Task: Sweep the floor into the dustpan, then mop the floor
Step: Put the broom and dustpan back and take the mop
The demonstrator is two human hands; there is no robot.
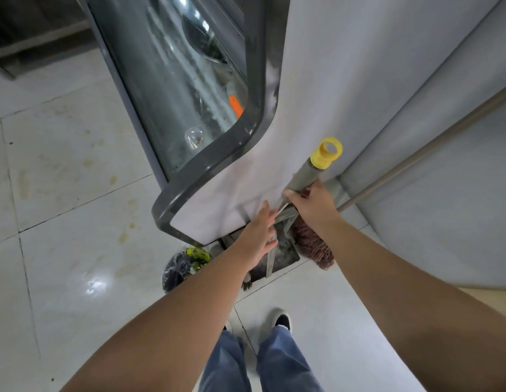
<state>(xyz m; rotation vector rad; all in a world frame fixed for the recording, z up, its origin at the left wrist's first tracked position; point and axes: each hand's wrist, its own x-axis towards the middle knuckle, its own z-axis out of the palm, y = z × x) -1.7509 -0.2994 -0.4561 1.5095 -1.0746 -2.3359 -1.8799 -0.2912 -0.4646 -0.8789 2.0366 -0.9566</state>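
My right hand [312,205] is closed around a grey handle with a yellow cap [326,151], which stands upright in the corner beside a display cabinet. I cannot tell which tool this handle belongs to. Just below that hand lies a brown string mop head [314,247] on the floor. A grey dustpan [285,254] rests next to it, partly hidden by my left hand [260,232]. That hand hovers over the pan with its fingers spread and holds nothing. A thin pale stick [283,207] shows between my two hands.
The glass-fronted display cabinet [206,176] juts out at centre left. A tan pole [415,154] leans along the grey wall [415,66] on the right. A black rubbish bag [177,271] lies by the cabinet's foot. Stained white floor tiles [76,193] spread leftward. My feet stand below.
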